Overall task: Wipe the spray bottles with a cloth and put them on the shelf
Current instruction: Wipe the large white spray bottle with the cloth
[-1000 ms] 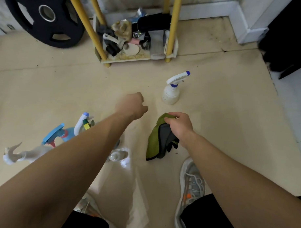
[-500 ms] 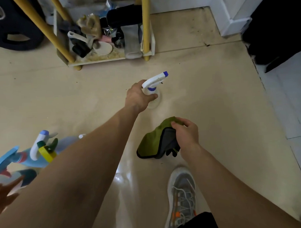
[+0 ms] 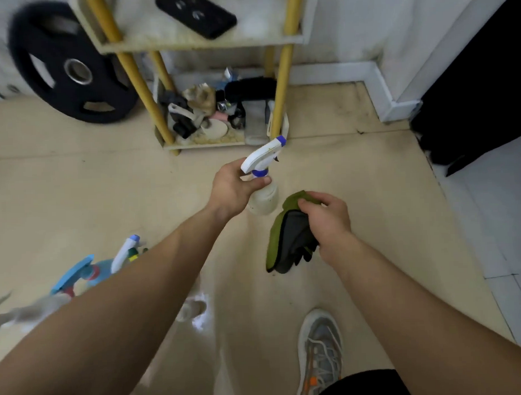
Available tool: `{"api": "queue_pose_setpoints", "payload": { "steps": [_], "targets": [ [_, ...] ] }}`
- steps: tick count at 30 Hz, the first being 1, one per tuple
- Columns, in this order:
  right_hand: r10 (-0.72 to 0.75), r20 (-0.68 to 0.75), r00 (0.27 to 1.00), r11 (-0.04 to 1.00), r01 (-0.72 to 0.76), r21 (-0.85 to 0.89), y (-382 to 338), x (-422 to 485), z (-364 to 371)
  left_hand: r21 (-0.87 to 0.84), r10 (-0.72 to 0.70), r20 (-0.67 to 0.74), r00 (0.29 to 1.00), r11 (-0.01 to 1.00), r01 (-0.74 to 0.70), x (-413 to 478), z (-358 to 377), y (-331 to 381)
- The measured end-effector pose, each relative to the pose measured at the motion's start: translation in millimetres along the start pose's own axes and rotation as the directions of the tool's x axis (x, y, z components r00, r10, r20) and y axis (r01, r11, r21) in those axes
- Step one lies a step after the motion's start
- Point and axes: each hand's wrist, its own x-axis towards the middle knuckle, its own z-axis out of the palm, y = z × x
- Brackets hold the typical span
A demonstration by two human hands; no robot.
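Left hand point(image 3: 232, 186): fingers curled round the neck of a translucent white plastic spray bottle with a white trigger head and blue collar point(image 3: 263, 197), thumb across the collar. The bottle is upright at mid-scene, nearer than the shelf. Whether it is clear of the floor cannot be told.

Right hand point(image 3: 328, 215): pinches a folded olive-green and dark-grey cloth point(image 3: 287, 234) near its top edge. The cloth hangs just right of the bottle, apart from it.

Step in hand (judged): bring cloth to bottle and wipe. To do it well, hold the neck firmly, wrap the cloth round the body and turn the bottle inside it. Then regrip lower to clean the trigger head, keeping fingers off the trigger.

Containers:
- Bottle: wall is cloudy, so the fill level is unreadable.
- Yellow-posted shelf unit point(image 3: 200, 42), far centre: the upper tier carries one flat black object with bare surface beside it. The bottom tier is crowded with brushes and dark oddments.

Several blue-and-white spray bottles point(image 3: 119, 255) lie near left on the floor.
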Motion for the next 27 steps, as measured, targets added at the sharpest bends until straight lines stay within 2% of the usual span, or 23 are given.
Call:
{"api": "queue_pose_setpoints", "payload": {
  "steps": [5,9,13,18,23,25,27],
  "targets": [
    [-0.19,0.128,0.973,0.978,0.176,0.112,-83,-71,-1,-0.012,0.14,-0.03,0.99,0.99,-0.141,-52,-62,82],
    [-0.341,0.213,0.916,0.92,0.278,0.276,-133,-133,0,-0.051,0.235,-0.065,0.97,0.97,-0.238,-93,-106,134],
    [-0.465,0.248,0.85,0.847,0.346,0.404,-153,-179,4,-0.132,0.309,-0.108,0.945,0.938,-0.321,-132,-132,159],
    [-0.447,0.268,0.853,0.814,0.265,0.516,-146,-206,14,-0.212,0.337,-0.181,0.924,0.904,-0.371,-165,-141,160],
    [-0.411,0.288,0.865,0.83,0.224,0.511,-139,-209,29,-0.185,0.333,-0.166,0.928,0.914,-0.361,-183,-153,162],
    [-0.465,0.243,0.851,0.809,0.298,0.506,-140,-210,34,-0.164,0.323,-0.156,0.933,0.924,-0.347,-186,-158,158],
    [-0.576,0.168,0.8,0.766,0.456,0.453,-140,-210,37,-0.143,0.32,-0.135,0.938,0.93,-0.338,-187,-161,150]
  ]
}}
